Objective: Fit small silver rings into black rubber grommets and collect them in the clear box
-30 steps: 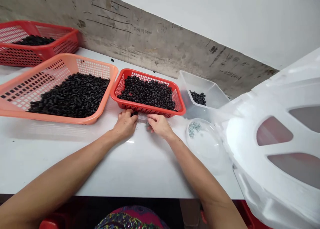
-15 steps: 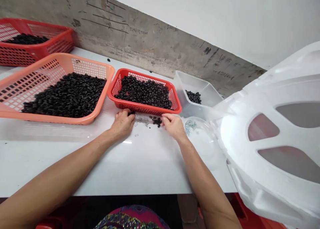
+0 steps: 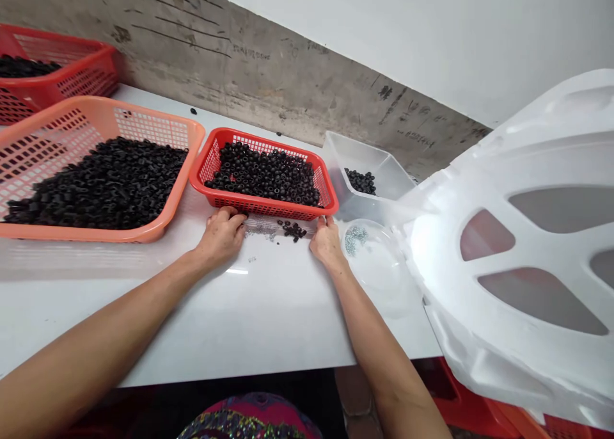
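The left arm (image 3: 129, 320), bare, is slanting inward from the lower left, its wrist (image 3: 196, 258) lying nearly straight. The left hand (image 3: 221, 237) is showing its back, fingers bending. The right arm (image 3: 377, 336), also bare, is slanting inward. The right hand (image 3: 327, 242) is pointing forward, lying apart from the left.

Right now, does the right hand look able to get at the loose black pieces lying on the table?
Probably yes: the right hand is just to the right of the black pieces, and nothing visible stands between them. The small red basket sits behind them.
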